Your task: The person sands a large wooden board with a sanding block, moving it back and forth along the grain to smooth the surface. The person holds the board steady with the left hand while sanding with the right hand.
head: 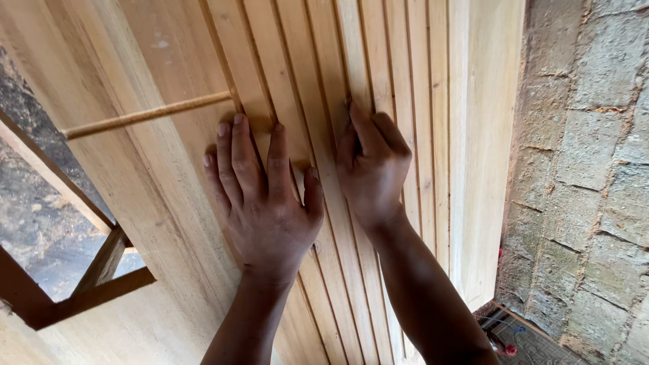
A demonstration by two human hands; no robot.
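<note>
A pale wooden panel (412, 81) made of several narrow grooved slats fills the middle of the head view. My left hand (263, 203) lies flat on the slats, fingers spread and pressing down. My right hand (372, 169) rests just to its right, fingers curled with the fingertips pushed into a groove between two slats. A thin round wooden stick (145, 116) lies across the wide plank at the left, its end near my left fingertips. Neither hand holds anything.
A rough stone block wall (588, 162) stands close on the right. Dark wooden frame pieces (94, 270) cross at the lower left over a dusty floor (34, 223). Small red and blue items (503, 341) lie on the ground at the bottom right.
</note>
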